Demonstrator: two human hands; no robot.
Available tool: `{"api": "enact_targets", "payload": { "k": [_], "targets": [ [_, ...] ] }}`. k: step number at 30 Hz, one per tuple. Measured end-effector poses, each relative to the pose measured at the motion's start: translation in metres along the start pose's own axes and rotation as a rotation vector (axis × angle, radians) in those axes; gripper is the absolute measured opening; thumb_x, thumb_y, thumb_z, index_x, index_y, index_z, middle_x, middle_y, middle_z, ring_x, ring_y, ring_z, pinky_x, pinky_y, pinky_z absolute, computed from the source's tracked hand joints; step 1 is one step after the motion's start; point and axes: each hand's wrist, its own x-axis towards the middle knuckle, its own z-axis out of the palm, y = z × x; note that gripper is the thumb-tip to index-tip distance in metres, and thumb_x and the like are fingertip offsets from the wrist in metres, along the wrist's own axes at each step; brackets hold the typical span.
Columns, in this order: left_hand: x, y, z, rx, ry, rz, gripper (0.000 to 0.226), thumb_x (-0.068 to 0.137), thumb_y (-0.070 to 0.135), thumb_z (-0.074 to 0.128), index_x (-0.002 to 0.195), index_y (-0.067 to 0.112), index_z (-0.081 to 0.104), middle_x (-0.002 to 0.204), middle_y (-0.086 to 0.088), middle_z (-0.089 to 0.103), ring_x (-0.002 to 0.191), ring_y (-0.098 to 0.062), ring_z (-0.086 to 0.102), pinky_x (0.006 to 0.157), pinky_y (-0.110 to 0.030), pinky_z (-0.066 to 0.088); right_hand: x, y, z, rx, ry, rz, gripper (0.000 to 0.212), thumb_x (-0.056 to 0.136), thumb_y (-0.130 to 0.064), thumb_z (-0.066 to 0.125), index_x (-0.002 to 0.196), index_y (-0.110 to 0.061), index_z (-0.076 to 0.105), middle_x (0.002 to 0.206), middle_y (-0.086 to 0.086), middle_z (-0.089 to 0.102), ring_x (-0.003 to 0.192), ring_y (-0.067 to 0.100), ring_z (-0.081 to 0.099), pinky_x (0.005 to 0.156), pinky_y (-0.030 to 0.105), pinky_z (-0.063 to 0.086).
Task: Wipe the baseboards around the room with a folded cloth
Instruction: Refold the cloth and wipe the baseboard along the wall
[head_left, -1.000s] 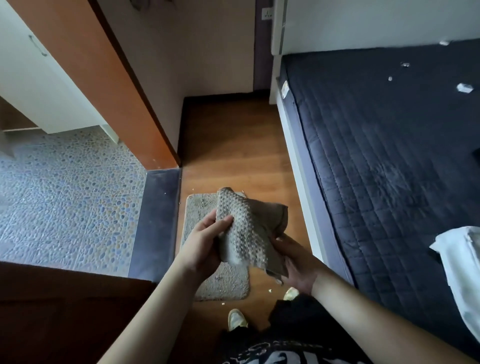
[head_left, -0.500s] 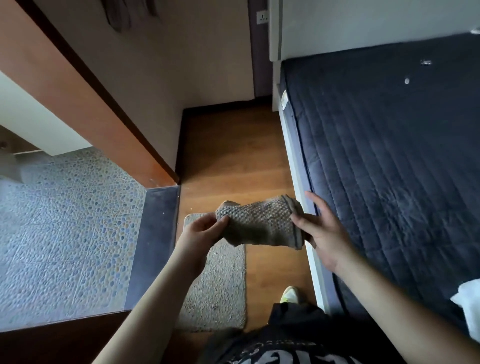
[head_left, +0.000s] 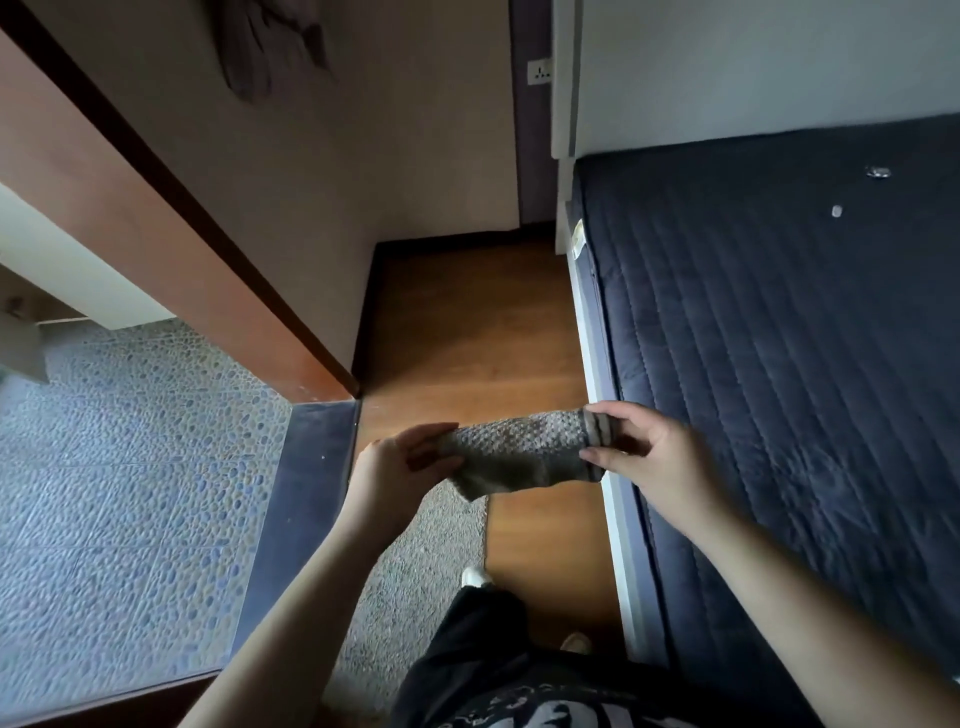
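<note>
While the folded cloth (head_left: 524, 451) hangs at frame centre above the wooden floor (head_left: 467, 322), the left hand (head_left: 400, 467) pinches its left end and the right hand (head_left: 654, 457) grips its striped end, fingers curled around it, beside the bed (head_left: 779, 364).

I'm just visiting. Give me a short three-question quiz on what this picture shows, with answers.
1. True or false: both hands hold the cloth.
2. What lies on the floor right under the cloth: A) a mat, B) a bucket, C) a book?
3. Which side of the person is the mattress on?

Key:
1. True: the left hand and right hand each grip an end.
2. A, the mat.
3. Their right.
</note>
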Motion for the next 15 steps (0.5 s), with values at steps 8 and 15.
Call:
{"api": "enact_targets", "payload": {
  "k": [8, 15],
  "targets": [
    [0.09, -0.021, -0.021, 0.185, 0.122, 0.141, 0.016, 0.086, 0.016, 0.074, 0.102, 0.017, 0.076, 0.086, 0.016, 0.066, 0.079, 0.012, 0.062, 0.068, -0.002, 0.043, 0.093, -0.005, 0.021, -0.286, 0.021, -0.11, 0.027, 0.073, -0.033, 0.08, 0.096, -0.02, 0.072, 0.096, -0.003, 0.056, 0.087, 0.006, 0.06, 0.077, 0.007, 0.045],
    [0.171, -0.034, -0.048, -0.407, -0.07, -0.298, 0.028, 0.101, 0.04, 0.048, 0.1, 0.02, 0.066, 0.094, 0.003, 0.065, 0.093, -0.011, 0.06, 0.083, -0.03, 0.051, 0.191, -0.011, 0.06, 0.021, -0.105, 0.156, 0.048, 0.073, -0.078, 0.061, 0.09, -0.033, 0.062, 0.078, -0.014, 0.064, 0.072, -0.001, 0.058, 0.068, 0.012, 0.043]
  ]
}}
